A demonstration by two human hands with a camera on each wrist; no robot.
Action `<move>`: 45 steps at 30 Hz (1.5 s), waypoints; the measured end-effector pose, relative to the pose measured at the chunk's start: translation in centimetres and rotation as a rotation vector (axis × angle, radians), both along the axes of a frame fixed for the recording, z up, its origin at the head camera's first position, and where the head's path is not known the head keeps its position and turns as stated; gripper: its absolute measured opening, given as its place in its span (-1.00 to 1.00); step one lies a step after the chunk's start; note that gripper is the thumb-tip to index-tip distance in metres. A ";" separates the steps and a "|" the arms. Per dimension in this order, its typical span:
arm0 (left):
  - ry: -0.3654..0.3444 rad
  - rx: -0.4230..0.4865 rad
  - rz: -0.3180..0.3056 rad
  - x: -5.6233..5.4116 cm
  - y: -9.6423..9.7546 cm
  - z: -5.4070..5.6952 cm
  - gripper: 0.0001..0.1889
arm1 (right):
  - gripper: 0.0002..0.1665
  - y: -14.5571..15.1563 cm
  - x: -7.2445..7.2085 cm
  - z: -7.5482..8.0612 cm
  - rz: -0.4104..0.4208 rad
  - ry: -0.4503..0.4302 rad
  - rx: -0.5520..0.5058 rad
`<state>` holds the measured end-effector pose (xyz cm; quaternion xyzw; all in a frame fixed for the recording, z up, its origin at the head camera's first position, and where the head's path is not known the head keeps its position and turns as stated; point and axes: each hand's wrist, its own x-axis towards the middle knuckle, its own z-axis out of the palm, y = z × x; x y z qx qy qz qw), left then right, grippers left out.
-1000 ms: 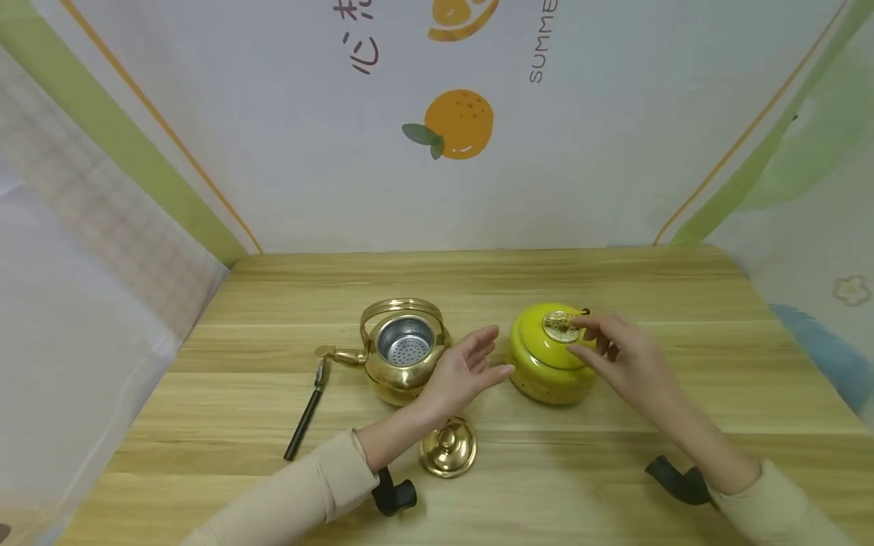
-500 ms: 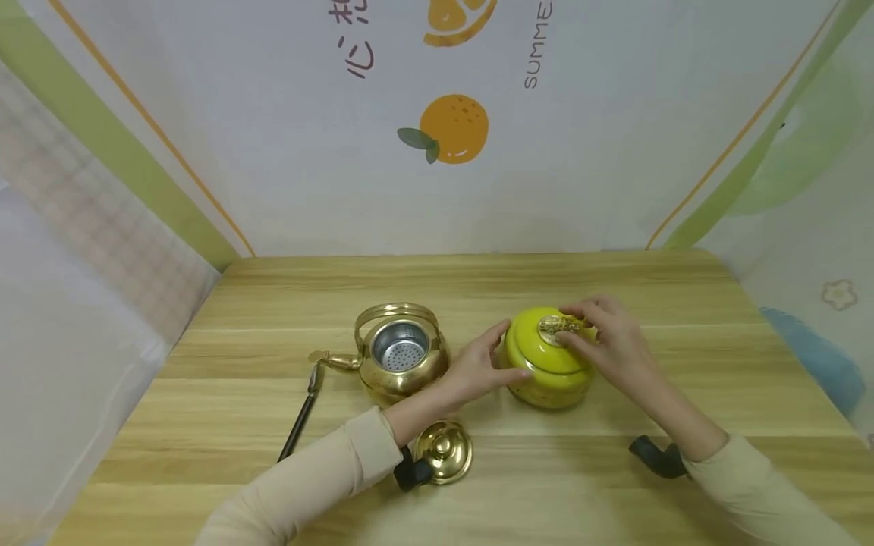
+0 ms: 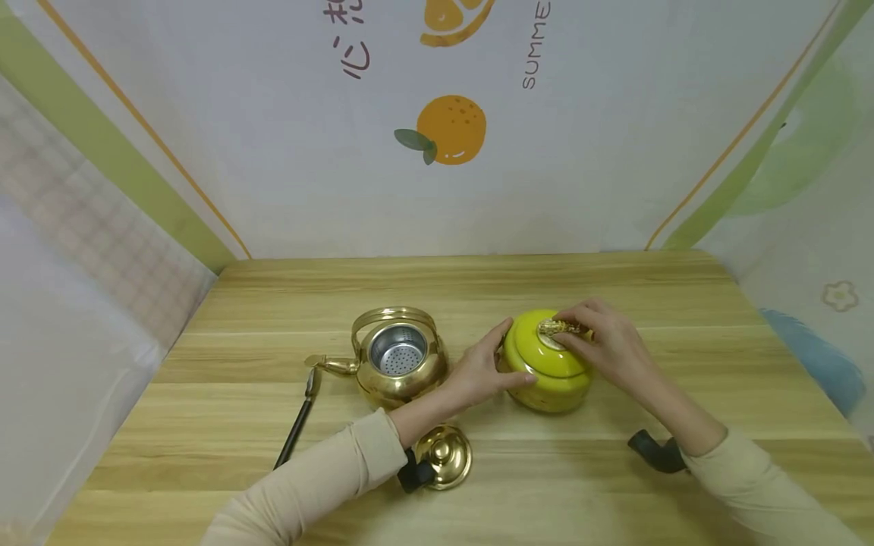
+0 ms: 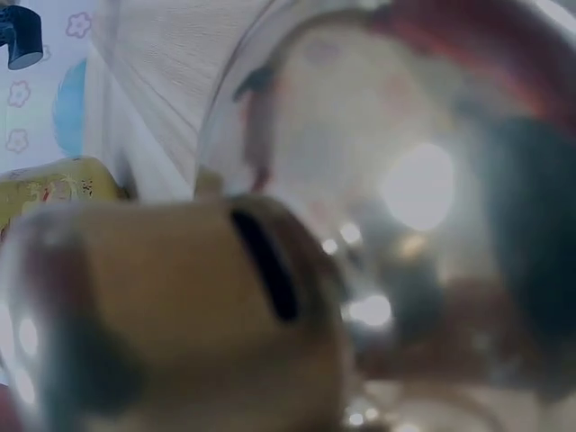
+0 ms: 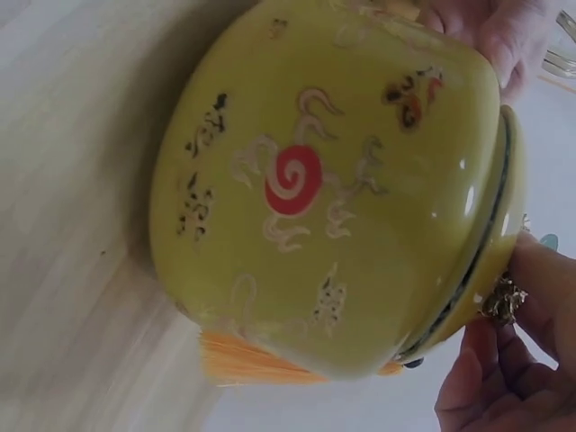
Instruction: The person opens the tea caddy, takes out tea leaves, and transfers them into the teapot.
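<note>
A yellow jar with red and dark swirl decoration stands on the wooden table right of centre. My left hand holds its left side, thumb at the near edge and fingers behind. With thumb and fingers my right hand pinches the ornate gold knob of the yellow lid. A dark seam runs between lid and body in the right wrist view. Behind my left wrist stands a brass teapot, uncovered, with a perforated metal strainer inside. Its shiny body fills much of the left wrist view, blurred.
A round brass lid lies on the table beside my left forearm, partly hidden by a black wrist-worn piece. Left of the teapot lies a thin tool with a black handle and metal tip. Orange tassel threads hang by the jar.
My left hand has moved right and taken hold of the jar's side. My right hand has closed on the lid's knob. The camera view has shifted slightly.
</note>
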<state>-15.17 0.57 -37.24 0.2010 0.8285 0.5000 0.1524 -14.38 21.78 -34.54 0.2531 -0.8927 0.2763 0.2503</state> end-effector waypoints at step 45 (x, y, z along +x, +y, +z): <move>0.036 0.034 -0.024 -0.1 -0.2 -0.5 -0.03 | -0.74 9.0 4.5 0.6 -0.274 0.019 -0.072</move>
